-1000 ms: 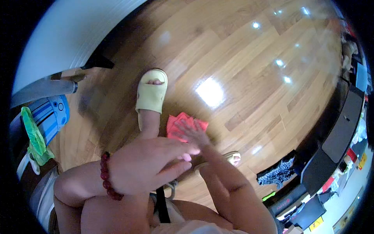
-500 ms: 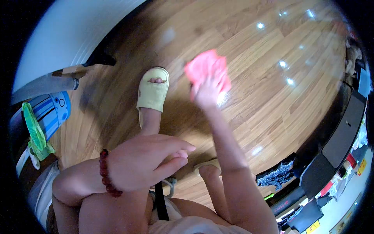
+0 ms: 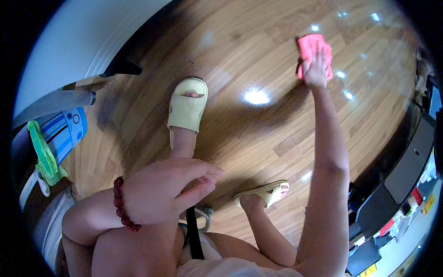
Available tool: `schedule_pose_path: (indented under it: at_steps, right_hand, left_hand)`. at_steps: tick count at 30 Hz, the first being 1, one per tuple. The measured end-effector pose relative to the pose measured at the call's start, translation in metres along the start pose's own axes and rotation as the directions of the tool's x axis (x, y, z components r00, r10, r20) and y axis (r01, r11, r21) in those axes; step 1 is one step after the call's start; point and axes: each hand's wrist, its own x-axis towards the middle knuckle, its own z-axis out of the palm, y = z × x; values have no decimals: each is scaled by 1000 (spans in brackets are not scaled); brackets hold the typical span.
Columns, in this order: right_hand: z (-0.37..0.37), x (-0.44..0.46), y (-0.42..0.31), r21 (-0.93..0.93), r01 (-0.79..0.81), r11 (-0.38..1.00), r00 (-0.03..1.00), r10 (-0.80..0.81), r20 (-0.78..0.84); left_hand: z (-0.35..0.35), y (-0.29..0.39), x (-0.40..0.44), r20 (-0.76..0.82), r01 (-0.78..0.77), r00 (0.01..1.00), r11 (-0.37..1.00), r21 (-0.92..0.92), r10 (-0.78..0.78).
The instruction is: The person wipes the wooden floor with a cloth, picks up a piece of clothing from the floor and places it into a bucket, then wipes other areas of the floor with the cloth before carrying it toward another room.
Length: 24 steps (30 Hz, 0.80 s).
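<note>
My right hand [image 3: 315,71] lies flat on a folded pink cloth [image 3: 318,42], pressing it against the wood floor with the arm stretched far out. Loosely bent, my left hand [image 3: 161,191] rests over my raised knee and wears a dark red bead bracelet [image 3: 119,203]. A small gap shows between its thumb and fingers, and nothing is visible in it. Below the left hand, a yellow slipper [image 3: 188,108] is on one foot. The other yellow slipper [image 3: 270,193] is on the foot between my two arms.
Wood-grain floor [image 3: 230,60] with bright light reflections spreads ahead. A white curved furniture panel [image 3: 87,41] stands at the upper left. Beneath it are a blue striped bag [image 3: 67,131] and a green plastic bag [image 3: 44,147]. A dark cabinet [image 3: 401,166] with several items runs along the right.
My right hand has slid the pink cloth forward and to the right across the floor. The left hand stays nearly in place, its thumb and fingers slightly closer together.
</note>
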Motion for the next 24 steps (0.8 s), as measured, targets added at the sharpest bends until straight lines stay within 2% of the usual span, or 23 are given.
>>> schedule_pose_path:
  at_steps: [1, 3, 6, 7, 8, 9, 11, 14, 15, 16, 17, 19, 20, 21, 23, 24]
  right_hand:
    - [-5, 27, -9, -137, -213, 967, 974, 221, 47]
    - [4, 58, -60, -85, -527, 846, 847, 531, 27]
    - [55, 81, -145, 87, -380, 921, 893, 341, 294]
    - [43, 65, -191, 46, -189, 981, 900, 155, 407]
    - [29, 49, -238, 53, 14, 998, 865, -39, 501]
    - [4, 30, -269, 204, 181, 962, 877, -252, 409]
    - [23, -2, -293, 87, 525, 846, 828, -532, 175]
    - [29, -3, -250, -19, 649, 760, 755, -641, 138]
    - [-10, 1, -225, 327, 218, 920, 843, -346, 412]
    - [30, -9, -167, 84, 375, 923, 870, -382, 312]
    - [20, -17, -120, -80, 296, 952, 895, -247, 372]
    - [-2, -68, -22, -153, 14, 988, 962, 28, 273]
    - [7, -107, 23, 171, -299, 939, 953, 303, 1]
    - [18, -156, 93, -35, -299, 954, 954, 299, 10]
    - [12, -238, 141, 21, -580, 814, 786, 567, -245]
    - [12, -271, 157, -33, -700, 714, 682, 654, -329]
  left_hand:
    - [-1, 0, -2, -4, 0, 1000, 1000, -7, 0]
    - [1, 1, -3, -8, -2, 1000, 1000, -23, 2]
    - [4, 5, -2, -40, 2, 999, 999, -49, -3]
    - [5, 7, -1, -37, 3, 999, 999, -47, -5]
    - [6, 9, 0, -36, 7, 999, 999, -43, -8]
    - [8, 10, 1, -38, 9, 999, 999, -40, -10]
    - [9, 7, 2, 16, 26, 1000, 997, -70, -25]
    - [11, 4, 1, 28, 27, 999, 993, -114, -24]
    - [13, 2, -2, 20, 24, 1000, 990, -137, -21]
    - [14, 0, -5, 7, 49, 999, 985, -164, -49]
    - [14, -2, -9, -2, 69, 997, 979, -194, -71]
    - [13, -10, -13, -28, 64, 997, 971, -232, -72]
    - [13, -16, -16, -46, 47, 997, 969, -241, -59]
    - [13, -22, -18, -64, 29, 997, 968, -249, -47]
    - [16, -30, -21, -84, 5, 996, 955, -297, -31]
    - [17, -33, -22, -95, -6, 995, 947, -320, -26]
